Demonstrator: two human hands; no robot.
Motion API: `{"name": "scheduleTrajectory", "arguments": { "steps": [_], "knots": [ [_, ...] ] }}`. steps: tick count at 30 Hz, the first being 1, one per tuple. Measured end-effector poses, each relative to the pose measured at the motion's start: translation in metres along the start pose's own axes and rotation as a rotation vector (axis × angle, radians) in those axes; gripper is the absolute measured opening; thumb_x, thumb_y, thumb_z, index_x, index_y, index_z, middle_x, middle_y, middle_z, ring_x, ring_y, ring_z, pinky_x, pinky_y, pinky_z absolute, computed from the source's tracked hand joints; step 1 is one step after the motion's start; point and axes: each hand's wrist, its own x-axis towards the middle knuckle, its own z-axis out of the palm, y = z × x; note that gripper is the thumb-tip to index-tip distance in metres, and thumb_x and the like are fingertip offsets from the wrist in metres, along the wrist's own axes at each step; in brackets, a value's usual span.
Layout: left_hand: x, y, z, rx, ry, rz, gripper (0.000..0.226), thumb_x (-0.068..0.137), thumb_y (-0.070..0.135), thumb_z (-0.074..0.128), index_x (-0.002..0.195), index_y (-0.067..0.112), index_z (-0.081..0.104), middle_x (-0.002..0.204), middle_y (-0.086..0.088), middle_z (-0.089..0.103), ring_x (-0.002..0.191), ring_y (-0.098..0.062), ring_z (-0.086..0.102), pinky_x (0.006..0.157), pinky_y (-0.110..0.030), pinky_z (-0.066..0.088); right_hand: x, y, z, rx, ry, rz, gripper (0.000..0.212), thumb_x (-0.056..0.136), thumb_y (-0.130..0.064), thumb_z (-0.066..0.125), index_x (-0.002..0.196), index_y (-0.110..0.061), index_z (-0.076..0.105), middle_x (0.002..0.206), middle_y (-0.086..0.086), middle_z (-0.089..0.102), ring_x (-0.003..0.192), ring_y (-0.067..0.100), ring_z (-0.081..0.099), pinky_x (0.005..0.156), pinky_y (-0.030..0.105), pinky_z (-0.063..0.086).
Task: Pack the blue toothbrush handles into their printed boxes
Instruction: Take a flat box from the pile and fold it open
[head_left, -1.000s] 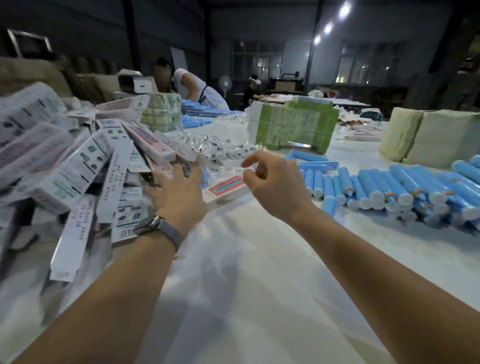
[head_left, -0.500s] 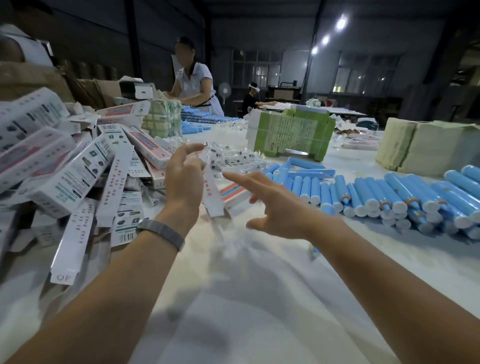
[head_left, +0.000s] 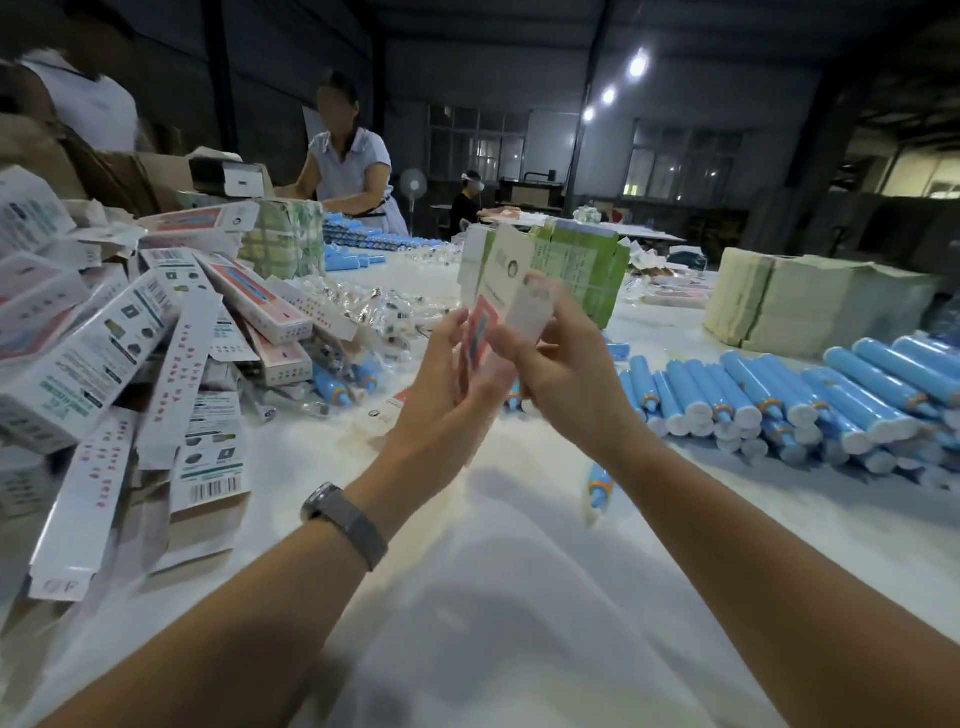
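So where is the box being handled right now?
In the head view, the printed box stands upright at centre, held between the left hand and right hand above the white table.

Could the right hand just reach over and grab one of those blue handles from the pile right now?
Probably not at once. The blue handles lie uncovered on the table just to its right, nothing blocking the way, but the right hand and the left hand are both holding the printed box, so it must let go first.

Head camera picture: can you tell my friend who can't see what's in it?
Two hands, the left hand and right hand, hold one printed box upright above a white table. A pile of printed boxes lies to the left, and rows of blue toothbrush handles lie to the right. Other people work farther back.
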Motion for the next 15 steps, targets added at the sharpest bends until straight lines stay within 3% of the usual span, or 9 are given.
{"name": "scheduleTrajectory", "arguments": {
  "steps": [2,4,6,8,10,12,15],
  "knots": [
    [-0.004,-0.007,0.004,0.021,-0.098,-0.021,0.069,0.083,0.017,0.071,0.139,0.023,0.032,0.119,0.018,0.063,0.117,-0.007,0.061,0.096,-0.028,0.051,0.004,-0.006,-0.008,0.092,-0.148,0.091,0.049,0.088,-0.035,0.066,0.133,-0.034,0.046,0.088,0.021,0.066,0.069,0.024,0.065,0.062,0.036,0.059],
    [-0.006,-0.012,0.005,0.052,-0.036,-0.08,0.058,0.077,0.015,0.073,0.123,0.026,0.04,0.1,0.021,0.066,0.105,-0.007,0.065,0.094,-0.036,0.053,0.006,-0.012,-0.016,0.194,-0.328,0.149,0.044,0.09,-0.038,0.061,0.132,-0.039,0.046,0.083,0.009,0.071,0.069,0.017,0.064,0.058,0.029,0.054],
    [-0.004,-0.014,0.002,0.103,0.07,-0.099,0.047,0.078,0.016,0.073,0.114,0.03,0.046,0.098,0.021,0.068,0.099,-0.002,0.066,0.093,-0.033,0.055,0.01,-0.014,-0.029,0.196,-0.398,0.154,0.04,0.093,-0.03,0.06,0.131,-0.037,0.048,0.087,-0.001,0.073,0.071,0.014,0.065,0.059,0.027,0.052],
    [-0.001,-0.017,-0.001,0.173,0.127,-0.109,0.044,0.084,0.007,0.073,0.111,0.033,0.052,0.106,0.016,0.069,0.097,0.003,0.065,0.094,-0.035,0.055,0.015,-0.01,-0.043,-0.038,-0.34,0.129,0.04,0.092,-0.01,0.06,0.126,-0.029,0.054,0.079,-0.002,0.07,0.063,0.008,0.06,0.056,0.023,0.048],
    [0.0,-0.018,-0.005,0.222,0.172,-0.142,0.046,0.086,0.001,0.072,0.109,0.036,0.054,0.109,0.015,0.069,0.091,0.008,0.064,0.093,-0.037,0.054,0.017,-0.003,-0.055,-0.481,-0.34,0.132,0.043,0.086,0.003,0.055,0.114,-0.029,0.063,0.077,-0.006,0.062,0.058,0.004,0.052,0.059,0.02,0.044],
    [0.0,-0.02,-0.008,0.241,0.214,-0.171,0.043,0.085,-0.001,0.073,0.108,0.03,0.054,0.109,0.013,0.068,0.095,0.003,0.065,0.093,-0.038,0.053,0.012,0.007,-0.062,-0.927,-0.602,0.238,0.047,0.083,0.001,0.052,0.11,-0.033,0.068,0.088,-0.008,0.059,0.067,0.002,0.049,0.057,0.013,0.039],
    [0.001,-0.021,-0.012,0.22,0.197,-0.196,0.044,0.086,-0.002,0.071,0.116,0.024,0.051,0.114,0.01,0.066,0.105,-0.005,0.063,0.091,-0.035,0.051,0.003,0.019,-0.066,-1.113,-0.935,0.446,0.048,0.084,-0.003,0.057,0.111,-0.041,0.068,0.11,-0.006,0.054,0.088,0.01,0.053,0.064,0.017,0.042]
  ]
}}
